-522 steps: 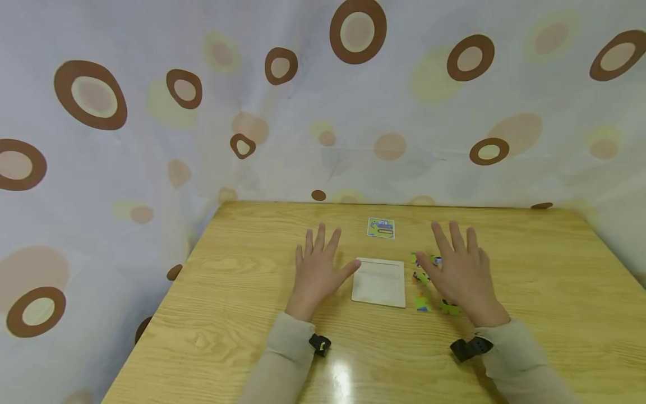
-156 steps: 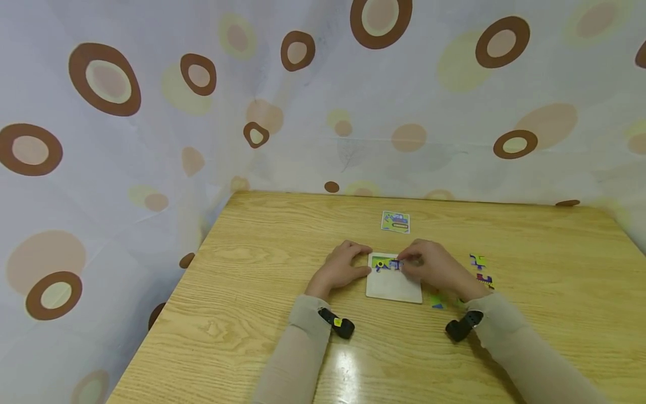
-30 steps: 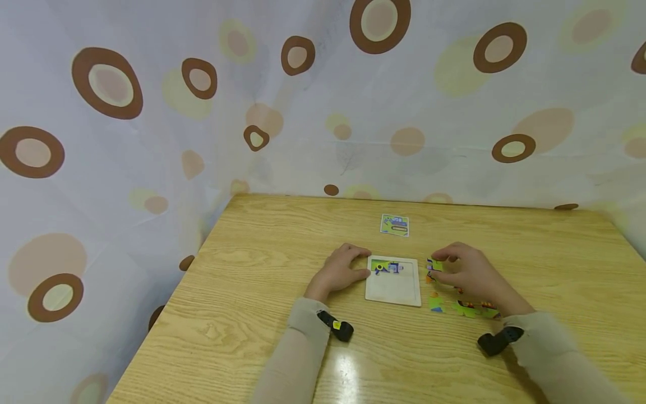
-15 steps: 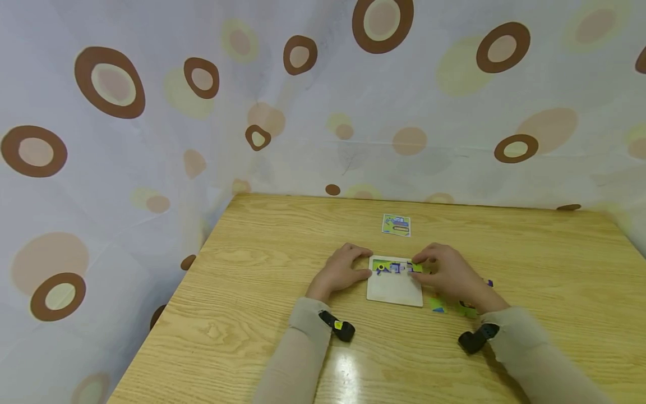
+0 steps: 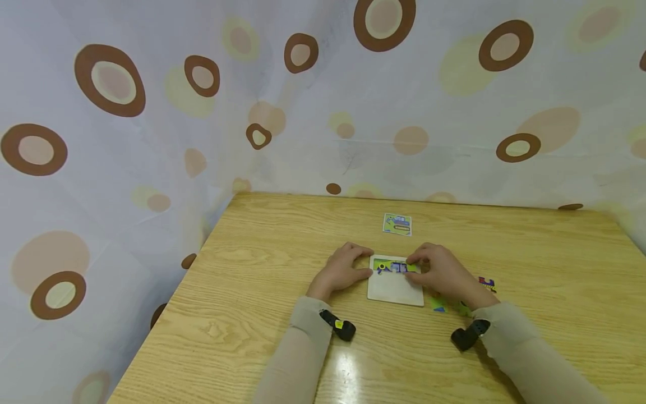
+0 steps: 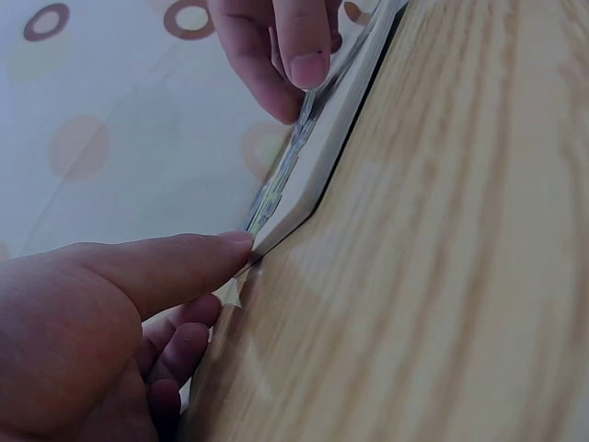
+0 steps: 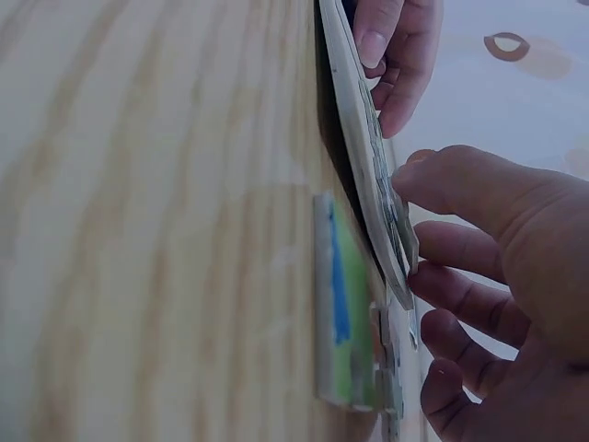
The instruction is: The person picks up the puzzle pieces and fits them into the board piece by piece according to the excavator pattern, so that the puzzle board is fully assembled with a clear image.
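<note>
In the head view, from where I stand, the shallow light-coloured tray [image 5: 395, 290] lies flat on the wooden table [image 5: 272, 269] between the two hands. The left hand [image 5: 341, 269] holds it by the left edge and upper-left corner with thumb and bent fingers. The right hand [image 5: 440, 270] pinches a puzzle piece [image 5: 411, 268] at the tray's upper-right corner, in line with the joined pieces [image 5: 391, 267] along the top. A picture card [image 5: 397, 224] lies beyond the tray; a blue-and-green piece [image 5: 438, 306] and a dark red piece [image 5: 487, 284] lie to its right. In the left wrist view, the left thumb tip meets the tray edge; the contact of the other fingers is hidden. In the right wrist view, thumb and forefinger hold the piece tilted at the raised rim. The piece is probably light, stiff and smooth: take it by opposite edges, keep the fingertips off the interlocking tabs, which may chip, and press down flat. The tray is likely rigid but light enough to slide; brace it at the outer rim, opposite the pressing hand.
</note>
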`<action>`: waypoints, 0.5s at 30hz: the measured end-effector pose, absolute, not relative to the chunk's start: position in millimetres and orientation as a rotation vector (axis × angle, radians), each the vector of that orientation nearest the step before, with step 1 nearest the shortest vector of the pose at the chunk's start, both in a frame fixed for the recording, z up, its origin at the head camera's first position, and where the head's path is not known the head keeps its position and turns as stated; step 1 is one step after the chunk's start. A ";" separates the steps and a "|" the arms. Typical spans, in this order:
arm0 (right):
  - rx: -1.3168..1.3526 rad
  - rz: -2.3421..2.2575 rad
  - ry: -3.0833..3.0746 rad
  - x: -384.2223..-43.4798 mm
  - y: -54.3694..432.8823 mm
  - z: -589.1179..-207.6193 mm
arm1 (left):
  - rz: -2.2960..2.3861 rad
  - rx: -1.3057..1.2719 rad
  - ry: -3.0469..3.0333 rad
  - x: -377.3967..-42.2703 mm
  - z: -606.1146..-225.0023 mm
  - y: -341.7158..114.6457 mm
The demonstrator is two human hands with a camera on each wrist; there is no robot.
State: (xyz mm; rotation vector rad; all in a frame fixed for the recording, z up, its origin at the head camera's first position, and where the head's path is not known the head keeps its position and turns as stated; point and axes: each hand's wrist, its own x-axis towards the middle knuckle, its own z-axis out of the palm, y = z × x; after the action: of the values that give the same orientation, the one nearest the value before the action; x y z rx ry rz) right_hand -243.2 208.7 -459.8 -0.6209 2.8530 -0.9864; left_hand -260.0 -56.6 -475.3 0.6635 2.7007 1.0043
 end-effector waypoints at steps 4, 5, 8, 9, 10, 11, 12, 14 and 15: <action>-0.592 -0.976 2.852 -243.5 207.1 -458.1 | 1.006 0.660 2.699 -261.0 -475.4 -56.5; -0.586 -0.973 2.853 -243.3 206.6 -457.6 | 1.005 0.659 2.699 -261.2 -475.4 -56.4; -0.581 -0.969 2.849 -243.6 204.8 -456.2 | 1.002 0.655 2.699 -261.6 -475.2 -56.4; -0.576 -0.965 2.848 -243.7 204.2 -456.1 | 1.001 0.654 2.700 -261.6 -475.1 -56.4; -0.569 -0.963 2.845 -243.8 203.7 -456.2 | 1.001 0.653 2.700 -261.6 -475.1 -56.4; -0.562 -0.961 2.843 -244.1 203.3 -456.4 | 1.000 0.651 2.699 -261.6 -475.3 -56.4; -0.556 -0.960 2.838 -244.6 203.2 -456.9 | 1.000 0.651 2.699 -261.5 -475.2 -56.4; -0.544 -0.958 2.832 -245.1 203.0 -457.5 | 1.002 0.650 2.697 -261.2 -475.1 -56.2; -0.539 -0.957 2.829 -245.3 203.0 -457.6 | 1.004 0.649 2.696 -261.0 -475.0 -56.2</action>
State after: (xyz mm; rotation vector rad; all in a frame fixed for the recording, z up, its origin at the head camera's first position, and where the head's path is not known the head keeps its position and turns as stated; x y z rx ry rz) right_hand -245.3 203.0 -457.6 -0.5387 2.8293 -0.9569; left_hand -261.0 -56.2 -475.0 0.6490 2.6961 1.0038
